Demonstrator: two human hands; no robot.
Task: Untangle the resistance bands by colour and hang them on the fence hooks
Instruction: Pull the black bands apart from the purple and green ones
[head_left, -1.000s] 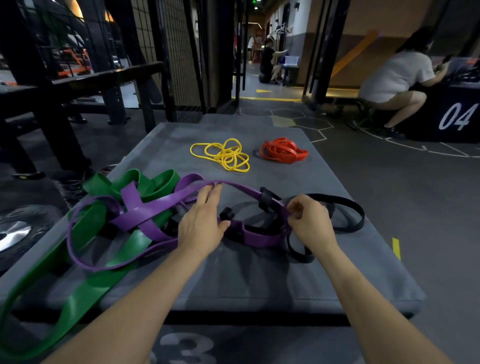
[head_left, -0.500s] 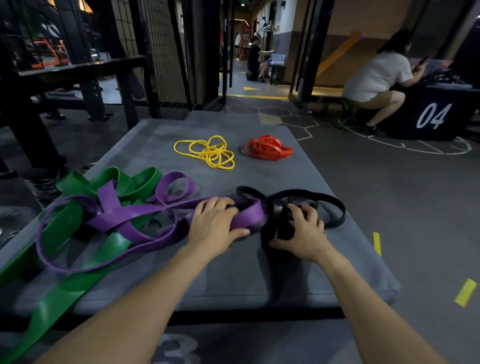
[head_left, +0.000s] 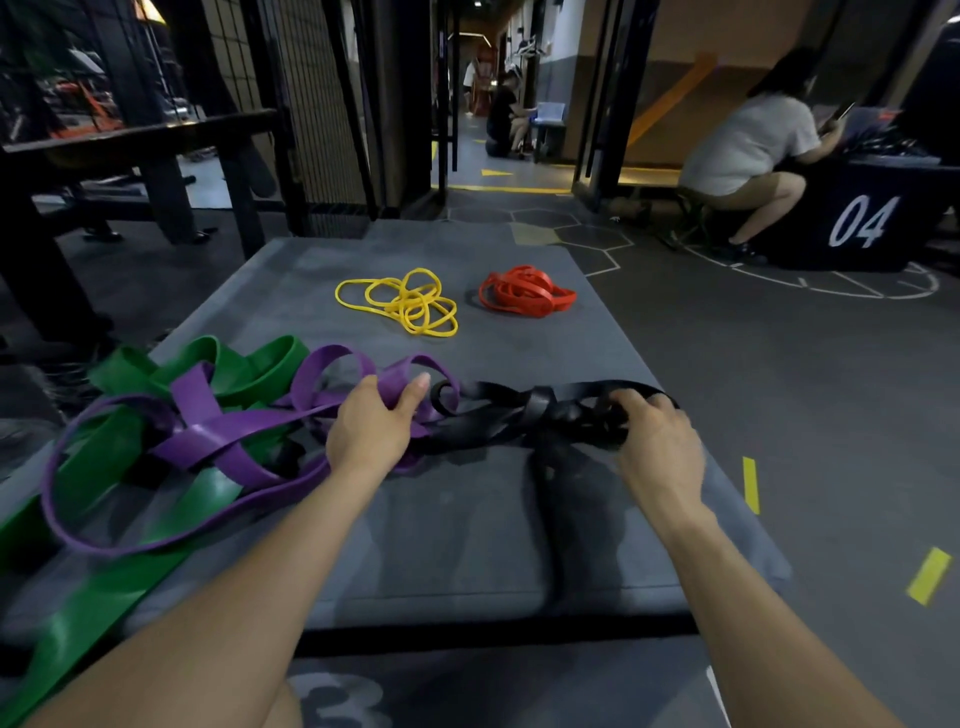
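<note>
Left hand (head_left: 373, 423) closed around a loop of the flat purple rubber band (head_left: 218, 441); right hand (head_left: 655, 439) gripping the knotted black rubber band (head_left: 524, 415). Both lying on the grey padded box (head_left: 467, 530), purple tangled with the wide green band (head_left: 104, 587) (yellow and red bundles already apart). Probably soft, stretchy, tacky: best held close beside the knot, not pulled hard.

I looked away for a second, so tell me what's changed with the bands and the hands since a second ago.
The right hand now grips the bunched black band, lifted off the mat. The left hand has closed on the purple band. The yellow and red bundles stayed put.
</note>
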